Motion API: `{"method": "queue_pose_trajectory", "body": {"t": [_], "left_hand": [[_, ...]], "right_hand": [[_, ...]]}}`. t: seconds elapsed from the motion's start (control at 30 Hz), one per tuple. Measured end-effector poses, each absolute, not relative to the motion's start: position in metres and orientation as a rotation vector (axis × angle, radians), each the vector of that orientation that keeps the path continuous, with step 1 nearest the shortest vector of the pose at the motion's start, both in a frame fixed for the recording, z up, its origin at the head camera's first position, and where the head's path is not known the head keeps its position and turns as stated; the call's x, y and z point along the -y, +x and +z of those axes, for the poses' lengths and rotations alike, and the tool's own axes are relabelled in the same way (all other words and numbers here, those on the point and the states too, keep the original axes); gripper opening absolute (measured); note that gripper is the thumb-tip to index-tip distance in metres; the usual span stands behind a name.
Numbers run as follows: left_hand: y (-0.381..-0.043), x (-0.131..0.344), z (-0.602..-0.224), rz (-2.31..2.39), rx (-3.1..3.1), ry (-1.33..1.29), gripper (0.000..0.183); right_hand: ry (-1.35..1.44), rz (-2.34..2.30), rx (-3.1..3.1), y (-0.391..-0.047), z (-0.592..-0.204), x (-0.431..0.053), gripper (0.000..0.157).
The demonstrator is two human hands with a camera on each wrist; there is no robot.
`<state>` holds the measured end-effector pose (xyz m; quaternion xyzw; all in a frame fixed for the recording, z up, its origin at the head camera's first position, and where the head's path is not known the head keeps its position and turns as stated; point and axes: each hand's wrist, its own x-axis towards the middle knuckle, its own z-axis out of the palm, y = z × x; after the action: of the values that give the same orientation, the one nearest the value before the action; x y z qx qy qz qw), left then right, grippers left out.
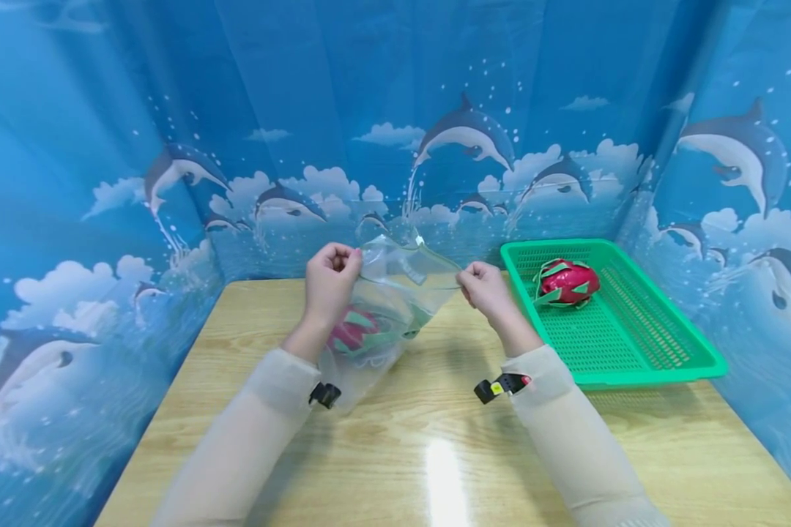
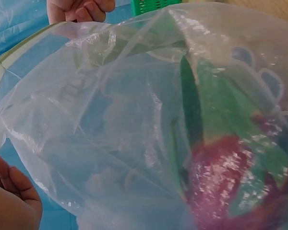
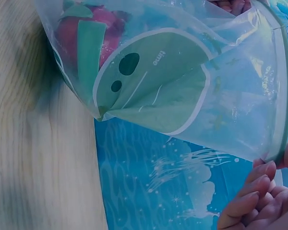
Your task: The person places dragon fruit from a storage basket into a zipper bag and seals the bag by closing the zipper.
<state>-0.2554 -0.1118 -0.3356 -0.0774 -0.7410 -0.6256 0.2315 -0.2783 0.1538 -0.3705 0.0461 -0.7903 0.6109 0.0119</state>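
Note:
A clear zip bag (image 1: 385, 351) with a green print hangs between my two hands, its zip edge at the top. Inside its lower part lies a pink dragon fruit (image 2: 221, 177) with green scales, seen through the plastic. My left hand (image 1: 332, 282) pinches one top corner of the bag between thumb and fingers. At the opposite end of the zip, my right hand (image 1: 488, 291) pinches the other corner. A small white slider (image 1: 420, 240) sits on the zip edge between the hands. In the right wrist view the green print (image 3: 158, 81) partly covers the fruit.
A green plastic basket (image 1: 639, 377) stands at the right of the wooden table (image 1: 395, 468), with another dragon fruit (image 1: 570, 283) in it. Blue dolphin-printed curtains (image 1: 369, 88) enclose the table at the back and sides. Each wrist wears a small black camera.

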Motion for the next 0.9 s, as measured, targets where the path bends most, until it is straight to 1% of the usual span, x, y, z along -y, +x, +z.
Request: {"method": "queue_pose_trajectory", "body": {"t": [0.27, 0.6, 0.9], "left_hand": [[-0.256, 0.111, -0.351, -1.754, 2.088, -0.221, 0.015], [-0.259, 0.106, -0.369, -1.744, 2.154, -0.199, 0.014], [-0.257, 0.103, -0.379, -1.755, 2.204, -0.200, 0.015]], "right_hand": [[0.035, 1.875, 2.467, -0.279, -0.376, -0.159, 0.020], [-0.058, 1.840, 2.504, -0.284, -0.387, -0.168, 0.023], [-0.061, 1.805, 2.539, -0.284, -0.388, -0.173, 0.017]]}}
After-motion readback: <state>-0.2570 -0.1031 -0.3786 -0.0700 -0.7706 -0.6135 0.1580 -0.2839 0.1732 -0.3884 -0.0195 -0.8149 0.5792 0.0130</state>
